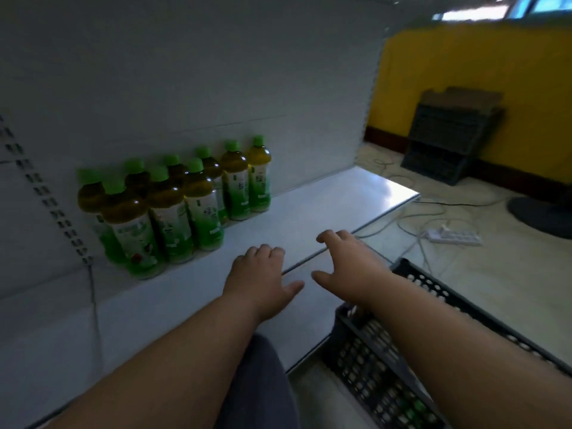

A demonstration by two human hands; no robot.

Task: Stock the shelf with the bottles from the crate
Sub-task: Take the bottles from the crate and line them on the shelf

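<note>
The bottles on the shelf carry green and white labels with printed characters, but these are too blurred to read. No other text, brand, number or sign is legible anywhere.

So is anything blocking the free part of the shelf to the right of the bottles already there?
Nothing visible: the shelf is bare right of the bottles; both empty hands hover over its front edge.

Crate interior partly behind the right forearm, bottle labels blurred.
</note>
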